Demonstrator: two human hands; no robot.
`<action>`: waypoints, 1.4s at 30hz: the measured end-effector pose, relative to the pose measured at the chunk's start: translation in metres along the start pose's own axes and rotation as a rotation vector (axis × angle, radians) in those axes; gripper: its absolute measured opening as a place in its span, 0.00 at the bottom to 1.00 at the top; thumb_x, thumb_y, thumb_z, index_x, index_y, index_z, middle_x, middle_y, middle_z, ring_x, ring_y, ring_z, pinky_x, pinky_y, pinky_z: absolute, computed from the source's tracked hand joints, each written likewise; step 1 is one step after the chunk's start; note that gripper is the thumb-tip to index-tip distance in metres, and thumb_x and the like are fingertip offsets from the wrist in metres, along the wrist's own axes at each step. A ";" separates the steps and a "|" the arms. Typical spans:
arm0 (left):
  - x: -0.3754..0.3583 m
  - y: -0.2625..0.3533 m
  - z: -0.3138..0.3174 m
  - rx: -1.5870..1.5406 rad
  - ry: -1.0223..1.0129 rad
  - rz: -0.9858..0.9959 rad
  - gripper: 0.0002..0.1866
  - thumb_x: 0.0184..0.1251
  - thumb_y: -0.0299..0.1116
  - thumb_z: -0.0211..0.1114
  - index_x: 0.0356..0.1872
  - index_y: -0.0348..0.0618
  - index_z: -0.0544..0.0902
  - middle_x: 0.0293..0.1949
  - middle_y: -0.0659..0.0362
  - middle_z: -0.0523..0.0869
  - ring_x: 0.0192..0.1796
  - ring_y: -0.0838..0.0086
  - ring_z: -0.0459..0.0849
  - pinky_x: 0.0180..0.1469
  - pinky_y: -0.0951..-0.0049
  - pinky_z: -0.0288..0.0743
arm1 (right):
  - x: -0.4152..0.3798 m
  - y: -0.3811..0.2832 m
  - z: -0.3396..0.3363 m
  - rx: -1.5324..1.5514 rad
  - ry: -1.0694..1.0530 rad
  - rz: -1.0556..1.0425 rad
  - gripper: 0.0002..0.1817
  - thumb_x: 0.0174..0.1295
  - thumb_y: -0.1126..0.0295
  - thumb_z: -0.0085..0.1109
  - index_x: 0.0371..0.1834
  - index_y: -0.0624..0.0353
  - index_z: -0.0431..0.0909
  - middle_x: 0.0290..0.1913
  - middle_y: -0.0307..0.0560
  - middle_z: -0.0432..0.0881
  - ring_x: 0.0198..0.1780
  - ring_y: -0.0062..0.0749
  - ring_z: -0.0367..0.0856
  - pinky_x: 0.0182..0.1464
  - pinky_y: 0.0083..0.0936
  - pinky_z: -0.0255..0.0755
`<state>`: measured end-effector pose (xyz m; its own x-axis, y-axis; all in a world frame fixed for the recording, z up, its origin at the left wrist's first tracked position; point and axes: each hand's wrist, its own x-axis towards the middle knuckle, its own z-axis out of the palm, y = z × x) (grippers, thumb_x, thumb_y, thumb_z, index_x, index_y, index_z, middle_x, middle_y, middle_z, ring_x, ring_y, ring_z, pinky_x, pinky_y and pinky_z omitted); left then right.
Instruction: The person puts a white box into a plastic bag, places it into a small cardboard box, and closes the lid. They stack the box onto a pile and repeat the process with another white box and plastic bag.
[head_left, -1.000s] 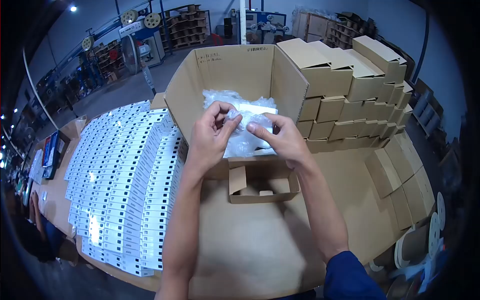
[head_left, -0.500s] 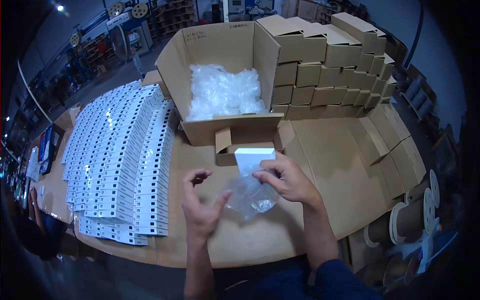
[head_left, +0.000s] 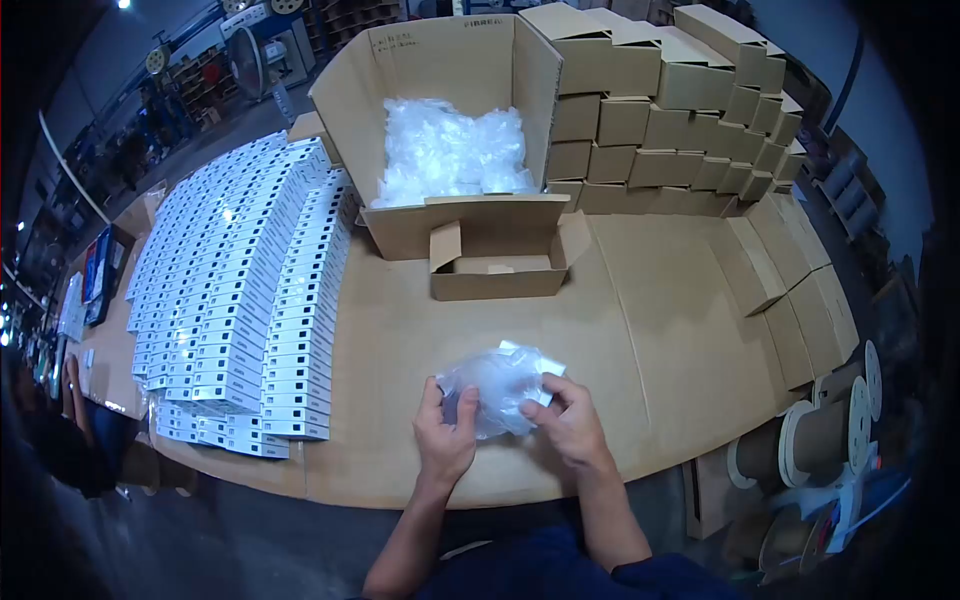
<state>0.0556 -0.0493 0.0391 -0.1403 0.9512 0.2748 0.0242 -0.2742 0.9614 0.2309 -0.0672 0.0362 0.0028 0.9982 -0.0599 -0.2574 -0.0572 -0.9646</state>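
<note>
A clear plastic bag [head_left: 492,385] is stretched between my two hands above the cardboard-covered table. My left hand [head_left: 447,437] pinches its left side between thumb and fingers. On the other side, my right hand [head_left: 572,421] grips a white box [head_left: 548,365], which lies behind and partly under the bag; its lower part is hidden by the film and fingers. Just beyond my hands stands an open small cardboard box [head_left: 497,283] with its flaps spread.
Behind stands a large carton [head_left: 450,60] filled with clear plastic bags [head_left: 450,150]. Stacked white boxes [head_left: 235,290] cover the left side. Brown cardboard boxes [head_left: 660,130] are piled at back right, others [head_left: 800,290] along the right edge. Cable spools [head_left: 840,410] sit lower right. Another person's hand [head_left: 75,395] shows far left.
My left hand, open before, has closed on the bag. My right hand has drawn the white box down toward me, away from the small cardboard box. The view has tilted down.
</note>
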 end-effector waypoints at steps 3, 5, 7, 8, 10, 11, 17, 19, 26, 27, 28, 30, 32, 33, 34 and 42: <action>-0.001 -0.013 0.003 -0.185 0.042 -0.107 0.09 0.82 0.33 0.63 0.46 0.37 0.78 0.34 0.63 0.84 0.35 0.82 0.81 0.41 0.77 0.77 | -0.006 0.003 0.014 -0.139 0.179 -0.057 0.11 0.67 0.68 0.75 0.41 0.67 0.89 0.46 0.46 0.80 0.47 0.26 0.77 0.52 0.25 0.71; 0.003 -0.033 -0.010 -0.409 0.078 -0.227 0.09 0.82 0.33 0.61 0.46 0.37 0.78 0.35 0.63 0.83 0.36 0.82 0.79 0.43 0.78 0.76 | -0.005 0.005 0.013 -0.259 0.268 -0.153 0.11 0.67 0.68 0.75 0.41 0.66 0.90 0.44 0.47 0.80 0.46 0.27 0.77 0.50 0.25 0.72; 0.013 -0.032 -0.012 -0.229 0.159 -0.079 0.09 0.79 0.33 0.65 0.47 0.38 0.78 0.42 0.59 0.82 0.42 0.77 0.78 0.46 0.76 0.74 | -0.006 -0.007 0.010 -0.475 0.324 -0.057 0.09 0.66 0.68 0.75 0.42 0.63 0.90 0.45 0.50 0.81 0.44 0.32 0.79 0.46 0.29 0.74; 0.016 -0.028 -0.007 -0.146 0.218 0.064 0.09 0.77 0.32 0.67 0.47 0.39 0.78 0.43 0.57 0.82 0.44 0.75 0.78 0.47 0.74 0.74 | -0.004 -0.002 0.007 -0.503 0.335 -0.106 0.09 0.66 0.68 0.75 0.41 0.63 0.90 0.46 0.51 0.81 0.44 0.33 0.80 0.46 0.30 0.75; 0.019 -0.007 -0.017 0.267 0.175 0.384 0.15 0.64 0.26 0.75 0.49 0.40 0.81 0.47 0.53 0.81 0.48 0.64 0.80 0.51 0.65 0.77 | -0.003 0.001 0.006 -0.543 0.345 -0.196 0.08 0.65 0.69 0.75 0.41 0.64 0.90 0.45 0.51 0.81 0.44 0.34 0.81 0.45 0.29 0.74; 0.020 0.004 -0.017 0.368 0.099 0.475 0.18 0.61 0.25 0.77 0.50 0.40 0.82 0.47 0.53 0.81 0.48 0.63 0.80 0.52 0.64 0.77 | -0.001 -0.001 0.007 -0.555 0.342 -0.240 0.08 0.65 0.70 0.75 0.40 0.65 0.90 0.44 0.49 0.81 0.44 0.32 0.80 0.45 0.28 0.73; 0.039 0.026 0.002 0.641 -0.198 0.674 0.17 0.53 0.20 0.78 0.45 0.42 0.87 0.46 0.55 0.84 0.50 0.59 0.82 0.53 0.60 0.78 | 0.003 0.005 0.009 -0.558 0.318 -0.299 0.09 0.64 0.71 0.76 0.40 0.66 0.89 0.41 0.48 0.80 0.41 0.31 0.79 0.43 0.26 0.72; 0.039 0.019 0.002 0.632 -0.228 0.650 0.15 0.54 0.21 0.78 0.43 0.42 0.87 0.45 0.57 0.85 0.51 0.59 0.82 0.53 0.61 0.79 | 0.001 0.001 0.009 -0.559 0.313 -0.252 0.09 0.64 0.71 0.76 0.40 0.66 0.89 0.41 0.48 0.80 0.41 0.30 0.79 0.42 0.27 0.72; 0.047 0.026 -0.006 0.730 -0.569 0.653 0.07 0.66 0.28 0.71 0.41 0.41 0.83 0.39 0.55 0.85 0.47 0.61 0.84 0.56 0.57 0.76 | 0.001 -0.001 0.001 -0.623 0.250 -0.199 0.08 0.62 0.72 0.76 0.40 0.64 0.90 0.42 0.51 0.81 0.42 0.34 0.81 0.42 0.29 0.74; 0.049 0.023 -0.009 0.712 -0.590 0.597 0.07 0.67 0.28 0.70 0.41 0.41 0.82 0.38 0.54 0.85 0.46 0.59 0.85 0.56 0.56 0.76 | 0.001 -0.003 0.000 -0.638 0.226 -0.196 0.08 0.61 0.72 0.76 0.40 0.64 0.90 0.43 0.52 0.82 0.43 0.35 0.82 0.43 0.29 0.75; 0.050 0.017 -0.014 0.693 -0.610 0.539 0.06 0.67 0.27 0.69 0.42 0.41 0.81 0.38 0.54 0.85 0.45 0.57 0.85 0.56 0.54 0.75 | 0.000 -0.003 -0.002 -0.649 0.181 -0.213 0.08 0.61 0.72 0.76 0.40 0.64 0.90 0.45 0.53 0.83 0.45 0.37 0.83 0.44 0.30 0.76; 0.055 0.016 -0.015 0.640 -0.540 0.530 0.05 0.72 0.27 0.65 0.41 0.39 0.77 0.32 0.51 0.83 0.39 0.61 0.86 0.51 0.60 0.77 | 0.001 -0.005 -0.005 -0.672 0.092 -0.254 0.07 0.61 0.72 0.76 0.39 0.63 0.89 0.48 0.55 0.84 0.48 0.41 0.85 0.47 0.32 0.77; 0.055 0.010 -0.014 0.545 -0.427 0.312 0.06 0.77 0.29 0.62 0.41 0.37 0.77 0.28 0.51 0.81 0.34 0.67 0.85 0.45 0.68 0.77 | 0.000 -0.009 -0.008 -0.700 0.030 -0.216 0.07 0.62 0.73 0.75 0.39 0.64 0.89 0.50 0.56 0.85 0.50 0.43 0.85 0.50 0.33 0.78; 0.056 0.006 -0.013 0.496 -0.369 0.204 0.07 0.80 0.30 0.61 0.41 0.37 0.76 0.26 0.51 0.80 0.32 0.70 0.84 0.43 0.71 0.77 | -0.001 -0.010 -0.008 -0.713 -0.002 -0.198 0.07 0.62 0.73 0.75 0.39 0.64 0.89 0.51 0.56 0.85 0.51 0.44 0.85 0.51 0.33 0.78; 0.060 0.002 -0.015 0.403 -0.396 0.088 0.09 0.84 0.33 0.57 0.45 0.36 0.74 0.21 0.56 0.77 0.30 0.77 0.82 0.36 0.79 0.73 | -0.001 -0.009 -0.009 -0.716 -0.006 -0.198 0.07 0.62 0.73 0.75 0.39 0.64 0.89 0.48 0.55 0.84 0.50 0.41 0.85 0.50 0.34 0.78; 0.037 -0.032 -0.012 -0.469 -0.108 -0.246 0.51 0.61 0.37 0.83 0.75 0.37 0.54 0.69 0.49 0.67 0.71 0.69 0.71 0.69 0.69 0.73 | -0.004 0.005 -0.009 -0.590 0.227 -0.067 0.09 0.63 0.70 0.75 0.40 0.65 0.89 0.48 0.58 0.84 0.48 0.46 0.85 0.52 0.34 0.78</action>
<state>0.0374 -0.0073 0.0184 0.0171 0.9976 0.0663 -0.4446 -0.0518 0.8942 0.2382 -0.0717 0.0289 0.2217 0.9750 0.0154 0.3263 -0.0593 -0.9434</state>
